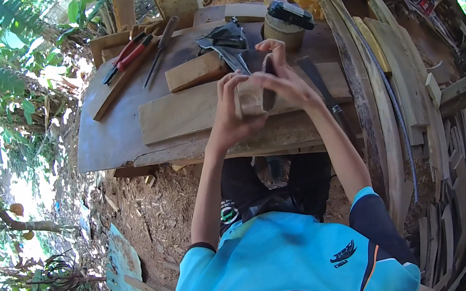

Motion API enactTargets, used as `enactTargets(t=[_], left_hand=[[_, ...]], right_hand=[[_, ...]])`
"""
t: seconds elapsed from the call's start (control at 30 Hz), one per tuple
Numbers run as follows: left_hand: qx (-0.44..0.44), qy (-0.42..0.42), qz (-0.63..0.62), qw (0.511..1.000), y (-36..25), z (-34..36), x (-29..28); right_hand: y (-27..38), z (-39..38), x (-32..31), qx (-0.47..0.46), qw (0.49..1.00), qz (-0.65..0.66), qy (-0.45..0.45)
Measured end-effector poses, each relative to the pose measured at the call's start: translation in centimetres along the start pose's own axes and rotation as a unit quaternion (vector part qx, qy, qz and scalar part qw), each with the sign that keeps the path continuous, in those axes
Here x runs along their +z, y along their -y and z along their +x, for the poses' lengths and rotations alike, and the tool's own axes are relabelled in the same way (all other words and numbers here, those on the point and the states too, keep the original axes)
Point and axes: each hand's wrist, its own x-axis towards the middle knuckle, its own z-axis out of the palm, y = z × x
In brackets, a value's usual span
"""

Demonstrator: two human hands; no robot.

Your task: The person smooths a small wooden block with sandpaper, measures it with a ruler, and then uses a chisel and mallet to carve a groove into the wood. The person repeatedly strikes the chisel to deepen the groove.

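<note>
My left grip [228,120] was clamped on a pale block [250,101] above the desk's [103,143] near board [177,118]; my right [296,90] pinched a dark flat piece [268,96], which a loose hold could let slip.

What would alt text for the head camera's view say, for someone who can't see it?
A person's left hand and right hand curve around a small dark-sided object, partly hidden, above a wooden plank on an outdoor workbench. Farther back lie red-handled pliers and a rectangular wooden block.
</note>
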Motion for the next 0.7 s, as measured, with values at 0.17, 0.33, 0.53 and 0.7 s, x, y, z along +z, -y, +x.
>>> enactTargets(t=[0.17, 0.33, 0.53, 0.7], left_hand=[[-0.086, -0.005, -0.147, 0.985, -0.7, 0.2, 0.6], [-0.142, 0.031, -0.168, 0.975, 0.1, 1.6, 0.8], [-0.069, -0.045, -0.164, 0.983, 0.7, 0.9, 1.7], [-0.059, 0.011, -0.153, 0.986, 1.8, 1.2, 1.7]], right_hand=[[-0.7, -0.1, 2.4, -0.135, 0.967, -0.213, -0.026], [0.4, -0.5, 1.3, -0.016, 0.947, -0.316, 0.054], [2.4, -1.6, 2.0, -0.058, 0.909, -0.388, 0.142], [1.9, -0.7, 1.8, -0.048, 0.897, -0.41, 0.159]])
